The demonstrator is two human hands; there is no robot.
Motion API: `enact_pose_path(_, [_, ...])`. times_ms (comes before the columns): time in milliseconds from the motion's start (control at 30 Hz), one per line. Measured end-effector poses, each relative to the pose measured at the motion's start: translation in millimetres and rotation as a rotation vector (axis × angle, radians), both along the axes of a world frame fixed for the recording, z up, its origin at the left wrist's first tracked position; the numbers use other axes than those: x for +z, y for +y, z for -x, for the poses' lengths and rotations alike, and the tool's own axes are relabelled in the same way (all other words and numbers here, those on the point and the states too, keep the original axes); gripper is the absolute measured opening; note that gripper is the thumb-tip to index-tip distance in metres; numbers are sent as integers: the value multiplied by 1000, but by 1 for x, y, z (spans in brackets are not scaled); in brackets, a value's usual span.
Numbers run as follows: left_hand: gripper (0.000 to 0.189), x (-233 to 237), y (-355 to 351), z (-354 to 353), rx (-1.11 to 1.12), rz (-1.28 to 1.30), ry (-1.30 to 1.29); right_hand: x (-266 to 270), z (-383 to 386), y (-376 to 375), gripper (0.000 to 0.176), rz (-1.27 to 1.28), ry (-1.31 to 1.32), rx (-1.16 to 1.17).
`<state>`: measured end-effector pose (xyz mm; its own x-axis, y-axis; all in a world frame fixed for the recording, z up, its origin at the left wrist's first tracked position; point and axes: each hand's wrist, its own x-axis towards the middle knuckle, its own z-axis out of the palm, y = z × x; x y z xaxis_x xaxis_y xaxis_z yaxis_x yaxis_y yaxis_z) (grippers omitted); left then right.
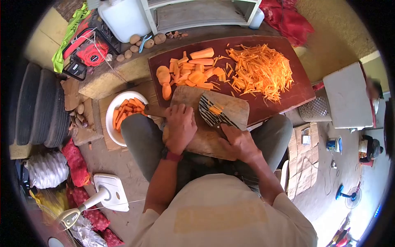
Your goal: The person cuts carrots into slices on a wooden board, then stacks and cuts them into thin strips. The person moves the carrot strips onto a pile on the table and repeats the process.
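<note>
A wooden cutting board lies across my lap and against the edge of the red table. My left hand rests on its left part, fingers laid over the wood, with nothing visible in them. Held in my right hand is a knife with a wide black-and-pale striped blade. A few carrot slices lie on the blade. Beyond the board, carrot chunks are spread on the left of the table, and a heap of carrot strips stands on the right.
The red tabletop reaches forward from my knees. At its left a white bowl holds carrot pieces. Farther out are tires, a red generator, a white scale, a perforated basket and a fan. Another person sits far right.
</note>
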<state>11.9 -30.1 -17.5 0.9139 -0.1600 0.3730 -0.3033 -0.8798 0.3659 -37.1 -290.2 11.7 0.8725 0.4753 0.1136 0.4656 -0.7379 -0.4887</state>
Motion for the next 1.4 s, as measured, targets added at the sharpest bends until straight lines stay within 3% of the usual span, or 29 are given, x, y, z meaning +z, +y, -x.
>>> enact_pose_path(533, [12, -3, -1, -4, -11, -53, -48, 14, -1, 10, 43, 134, -132, 90])
enact_pose_path(733, [14, 4, -2, -2, -22, -59, -35, 8, -50, 24, 43, -4, -146, -69])
enact_pose_path(933, [14, -1, -1, -1, -25, -13, -60, -15, -87, 34, 39, -95, -220, 7])
enact_pose_path(1033, [14, -2, -1, -3, -24, -24, -48, -14, -109, 10, 38, 123, -165, 57])
enact_pose_path(1100, [14, -6, -1, -3, -18, -31, -49, -32, -130, -13, 39, 32, -369, -5])
enact_pose_path(1167, [15, -8, -1, -3, -19, -36, -35, -19, -141, -28, 39, 120, -344, -194])
enact_pose_path(1267, [15, -7, -4, -6, -28, -55, -38, -29, -157, -51, 38, -35, -267, -243])
enact_pose_path(1300, [15, -7, -4, -6, -29, -64, -40, -27, -152, -52, 34, -50, -47, -234])
enact_pose_path(1400, [15, -7, -5, -7, -36, -42, -37, -42, -138, -26, 33, -30, -312, 36])
